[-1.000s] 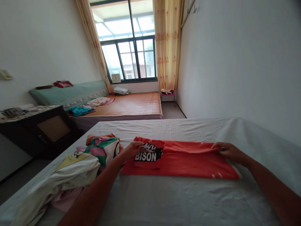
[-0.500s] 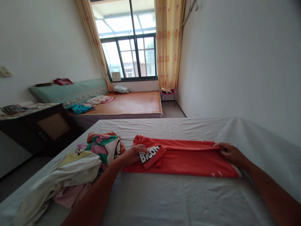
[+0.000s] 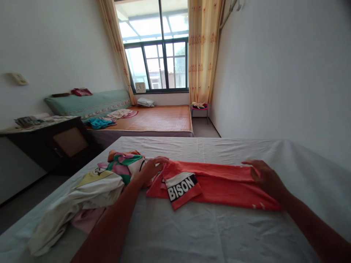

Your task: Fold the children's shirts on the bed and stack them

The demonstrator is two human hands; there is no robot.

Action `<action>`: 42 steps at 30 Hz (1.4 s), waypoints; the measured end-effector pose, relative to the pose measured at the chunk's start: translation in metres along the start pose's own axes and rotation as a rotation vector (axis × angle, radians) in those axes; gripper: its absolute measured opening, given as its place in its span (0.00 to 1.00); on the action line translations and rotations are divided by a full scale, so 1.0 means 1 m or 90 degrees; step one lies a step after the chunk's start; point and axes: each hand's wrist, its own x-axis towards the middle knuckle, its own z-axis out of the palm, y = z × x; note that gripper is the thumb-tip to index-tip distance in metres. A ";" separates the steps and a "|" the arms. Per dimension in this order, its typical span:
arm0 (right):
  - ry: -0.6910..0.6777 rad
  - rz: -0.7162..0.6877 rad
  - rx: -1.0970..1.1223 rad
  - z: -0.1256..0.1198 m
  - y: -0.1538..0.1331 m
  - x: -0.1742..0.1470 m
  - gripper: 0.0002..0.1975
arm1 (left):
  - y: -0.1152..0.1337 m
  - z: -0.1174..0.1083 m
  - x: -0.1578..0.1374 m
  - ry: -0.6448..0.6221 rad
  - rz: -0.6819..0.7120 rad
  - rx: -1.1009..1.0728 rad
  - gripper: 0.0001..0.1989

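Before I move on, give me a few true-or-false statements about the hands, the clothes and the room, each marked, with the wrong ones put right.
1. The left hand is at the left end of the red garment. True.
2. The white lettering on that garment reads BISON. True.
3. The heap of clothes lies past the garment's right end. False: it lies to the left.
4. The right hand is in the heap of clothes. False: it is at the garment's right end.
5. A square clock stands at the window. True.
6. The red garment hangs from the curtain. False: it lies on the pale sheet.
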 end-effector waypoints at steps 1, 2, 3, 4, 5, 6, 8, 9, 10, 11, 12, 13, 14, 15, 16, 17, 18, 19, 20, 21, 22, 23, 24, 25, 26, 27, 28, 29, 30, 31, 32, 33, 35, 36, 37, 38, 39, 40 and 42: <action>-0.046 -0.051 0.040 0.000 -0.028 0.006 0.18 | -0.006 0.006 0.001 0.034 0.005 0.036 0.15; -0.100 -0.108 0.080 0.003 -0.057 0.012 0.17 | -0.011 0.013 0.001 0.032 0.016 0.074 0.15; -0.173 -0.172 0.109 0.007 -0.085 0.015 0.18 | -0.016 0.020 0.001 0.006 0.025 0.112 0.15; -0.235 -0.238 0.130 0.013 -0.110 0.017 0.21 | -0.019 0.025 0.001 -0.027 0.027 0.149 0.15; -0.273 -0.286 0.135 0.020 -0.131 0.018 0.24 | -0.021 0.029 -0.001 -0.052 0.020 0.185 0.16; -0.296 -0.312 0.128 0.029 -0.148 0.018 0.26 | -0.021 0.031 -0.002 -0.060 0.008 0.217 0.16; -0.301 -0.336 0.107 0.047 -0.169 0.018 0.25 | -0.018 0.030 -0.005 -0.053 0.004 0.243 0.15; -0.294 -0.333 0.097 0.055 -0.174 0.019 0.23 | -0.014 0.027 -0.006 -0.067 0.024 0.228 0.15; -0.287 -0.326 0.092 0.061 -0.176 0.020 0.21 | -0.010 0.023 -0.008 -0.106 0.057 0.196 0.15; -0.282 -0.316 0.092 0.066 -0.176 0.022 0.19 | -0.006 0.018 -0.009 -0.161 0.095 0.155 0.16; -0.278 -0.304 0.100 0.070 -0.176 0.024 0.16 | -0.002 0.014 -0.010 -0.216 0.127 0.115 0.16; -0.276 -0.288 0.117 0.072 -0.175 0.026 0.14 | 0.001 0.009 -0.011 -0.261 0.150 0.082 0.15; -0.276 -0.266 0.145 0.073 -0.174 0.029 0.13 | 0.003 0.006 -0.011 -0.288 0.163 0.061 0.15; -0.275 -0.234 0.186 0.074 -0.173 0.032 0.12 | 0.004 0.003 -0.012 -0.300 0.170 0.049 0.16; -0.271 -0.186 0.239 0.075 -0.172 0.036 0.11 | 0.004 0.001 -0.013 -0.304 0.173 0.040 0.17; -0.269 -0.122 0.300 0.077 -0.172 0.040 0.11 | 0.003 0.000 -0.013 -0.310 0.175 0.030 0.19; -0.270 -0.041 0.368 0.079 -0.171 0.044 0.12 | 0.001 0.000 -0.014 -0.319 0.173 0.019 0.22; -0.276 0.051 0.440 0.082 -0.170 0.048 0.13 | -0.001 0.002 -0.014 -0.323 0.163 0.010 0.24; -0.287 0.146 0.510 0.085 -0.169 0.052 0.13 | -0.002 0.004 -0.014 -0.315 0.139 0.005 0.24; -0.297 0.234 0.573 0.088 -0.168 0.056 0.14 | -0.004 0.007 -0.013 -0.285 0.103 0.007 0.23; -0.303 0.306 0.627 0.091 -0.167 0.058 0.14 | -0.005 0.011 -0.012 -0.238 0.056 0.016 0.19; -0.299 0.362 0.671 0.094 -0.165 0.060 0.15 | -0.006 0.016 -0.011 -0.183 0.007 0.031 0.15; -0.290 0.399 0.704 0.095 -0.164 0.061 0.16 | -0.007 0.022 -0.009 -0.126 -0.036 0.045 0.13; -0.280 0.419 0.721 0.097 -0.163 0.061 0.17 | -0.007 0.027 -0.007 -0.074 -0.068 0.058 0.14; -0.269 0.427 0.723 0.098 -0.162 0.060 0.19 | -0.007 0.032 -0.005 -0.031 -0.087 0.069 0.17; -0.259 0.420 0.714 0.099 -0.161 0.059 0.20 | -0.007 0.036 -0.003 0.000 -0.096 0.079 0.18; -0.248 0.400 0.695 0.101 -0.160 0.057 0.22 | -0.007 0.039 0.000 0.019 -0.099 0.089 0.18; -0.233 0.372 0.670 0.103 -0.158 0.055 0.24 | -0.007 0.042 0.002 0.034 -0.102 0.101 0.18; -0.212 0.345 0.644 0.106 -0.157 0.054 0.26 | -0.006 0.044 0.003 0.046 -0.108 0.119 0.17; -0.189 0.325 0.621 0.109 -0.155 0.054 0.28 | -0.006 0.045 0.004 0.053 -0.117 0.137 0.17; -0.170 0.315 0.603 0.113 -0.154 0.054 0.28 | -0.006 0.046 0.005 0.060 -0.129 0.153 0.17; -0.154 0.315 0.588 0.116 -0.152 0.054 0.27 | -0.006 0.046 0.006 0.066 -0.140 0.164 0.17; -0.134 0.318 0.561 0.123 -0.147 0.056 0.25 | -0.007 0.046 0.006 0.071 -0.159 0.181 0.15; -0.129 0.314 0.546 0.125 -0.144 0.057 0.24 | -0.007 0.046 0.005 0.070 -0.167 0.190 0.14; -0.125 0.304 0.528 0.127 -0.142 0.058 0.24 | -0.007 0.046 0.004 0.067 -0.174 0.201 0.13; -0.122 0.291 0.508 0.127 -0.140 0.058 0.24 | -0.007 0.045 0.003 0.062 -0.182 0.213 0.13; -0.118 0.274 0.485 0.126 -0.138 0.058 0.24 | -0.006 0.044 0.002 0.053 -0.188 0.226 0.14; -0.109 0.255 0.457 0.124 -0.137 0.058 0.24 | -0.004 0.043 0.001 0.046 -0.192 0.240 0.15; -0.064 0.201 0.373 0.116 -0.138 0.058 0.21 | 0.003 0.042 -0.001 0.049 -0.177 0.281 0.16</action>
